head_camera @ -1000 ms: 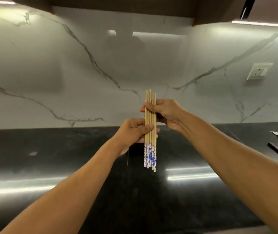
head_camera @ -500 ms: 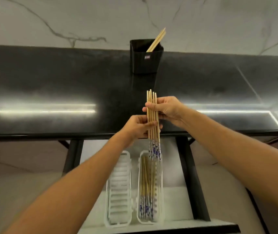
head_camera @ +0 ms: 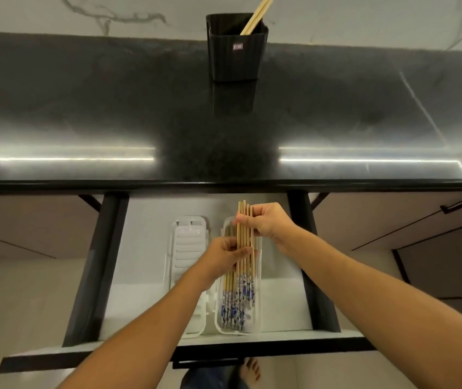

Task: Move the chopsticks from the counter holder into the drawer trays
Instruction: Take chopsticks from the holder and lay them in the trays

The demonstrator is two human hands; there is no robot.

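Note:
Both hands grip one bundle of several wooden chopsticks [head_camera: 244, 242] with blue-and-white patterned ends. My left hand [head_camera: 225, 256] pinches the bundle's middle and my right hand [head_camera: 266, 224] holds its upper part. The bundle hangs just over the right white tray [head_camera: 256, 318] in the open drawer [head_camera: 145, 248]. That tray holds several more patterned chopsticks [head_camera: 234, 307]. Beside it on the left lies a slatted white tray [head_camera: 189, 242] with nothing in it. At the back of the counter stands the black holder [head_camera: 236, 49], with two chopsticks [head_camera: 256, 15] leaning out of it.
The black stone counter [head_camera: 111, 113] juts out over the drawer's back. Black drawer rails [head_camera: 97, 262] run down both sides. A marble wall rises behind the holder. Cabinet fronts with a dark handle [head_camera: 461, 204] are at the right. A bare foot [head_camera: 249, 370] shows under the drawer front.
Both hands have lowered the chopstick bundle from above the counter down over the right tray in the drawer. The view has tilted down from the wall to the drawer.

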